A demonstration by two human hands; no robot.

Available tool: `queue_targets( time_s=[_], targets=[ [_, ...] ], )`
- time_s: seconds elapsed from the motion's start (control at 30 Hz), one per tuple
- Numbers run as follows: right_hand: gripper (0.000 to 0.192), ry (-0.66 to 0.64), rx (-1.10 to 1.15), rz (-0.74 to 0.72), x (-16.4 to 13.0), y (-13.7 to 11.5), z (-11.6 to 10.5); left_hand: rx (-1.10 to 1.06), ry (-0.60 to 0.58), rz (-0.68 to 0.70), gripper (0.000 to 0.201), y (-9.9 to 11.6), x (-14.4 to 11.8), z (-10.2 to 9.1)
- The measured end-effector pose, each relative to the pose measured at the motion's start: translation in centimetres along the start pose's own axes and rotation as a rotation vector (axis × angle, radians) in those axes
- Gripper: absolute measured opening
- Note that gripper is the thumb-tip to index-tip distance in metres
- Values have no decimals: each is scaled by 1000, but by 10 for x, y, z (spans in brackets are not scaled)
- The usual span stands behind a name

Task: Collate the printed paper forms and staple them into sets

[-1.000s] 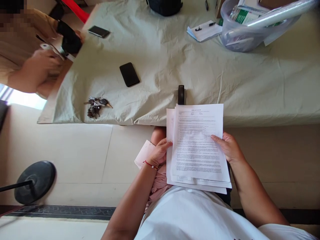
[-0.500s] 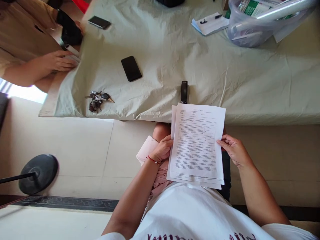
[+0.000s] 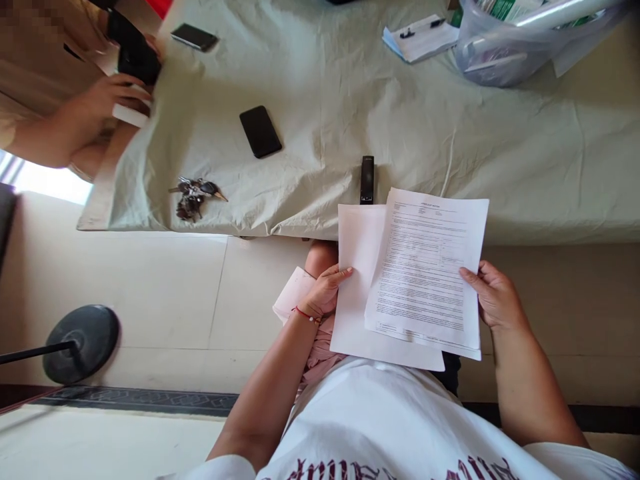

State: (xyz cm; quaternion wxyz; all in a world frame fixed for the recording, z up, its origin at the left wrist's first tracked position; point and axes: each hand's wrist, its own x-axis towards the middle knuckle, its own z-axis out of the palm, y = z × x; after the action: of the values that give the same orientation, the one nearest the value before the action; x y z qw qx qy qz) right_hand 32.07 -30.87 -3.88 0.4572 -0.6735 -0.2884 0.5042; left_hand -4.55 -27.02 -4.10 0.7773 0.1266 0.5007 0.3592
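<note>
Printed sheets [image 3: 430, 267]: thin white paper, dense lines of text, held over the lap just short of the table edge, tilted clockwise. Right hand [image 3: 495, 297] grips their right margin, thumb on top, fingers closed beneath. Blank sheet [image 3: 357, 280]: plain white, lying partly under the printed ones; left hand [image 3: 325, 293] pinches its left edge, thumb over the face, a red thread at the wrist.

Surroundings: black stapler [image 3: 367, 179], slim and oblong, on the table just beyond the paper tops. Table cloth [image 3: 450, 147], pale grey-green and creased. Black phone [image 3: 260, 131], flat, glossy; bunch of keys [image 3: 193, 197] near the cloth's front edge. Clear plastic tub [image 3: 505, 50] at far right, beside a clipboard with pen [image 3: 420, 37]. Another person's hand [image 3: 107, 100] at far left holds a small white object.

Change: half a second ago the pages formed one squared stack; they are now fanned apart, printed sheets shifted rightward.
</note>
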Motion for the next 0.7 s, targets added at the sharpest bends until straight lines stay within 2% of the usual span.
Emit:
queue_targets(
  time_s=[0.07,0.23,0.53,0.7],
  targets=[
    [51,-34,-17,10,-3,-1,3,3,4,2,48,0,0,0],
    [53,-24,-15,-25,-5,1,8,-2,12,18,53,1,-1,-1],
    [54,31,-17,-64,-1,-1,-1,-17,7,7,55,4,-1,2],
    [51,7,-48,-56,-2,0,-3,-20,1,25,49,4,-2,2]
  ],
)
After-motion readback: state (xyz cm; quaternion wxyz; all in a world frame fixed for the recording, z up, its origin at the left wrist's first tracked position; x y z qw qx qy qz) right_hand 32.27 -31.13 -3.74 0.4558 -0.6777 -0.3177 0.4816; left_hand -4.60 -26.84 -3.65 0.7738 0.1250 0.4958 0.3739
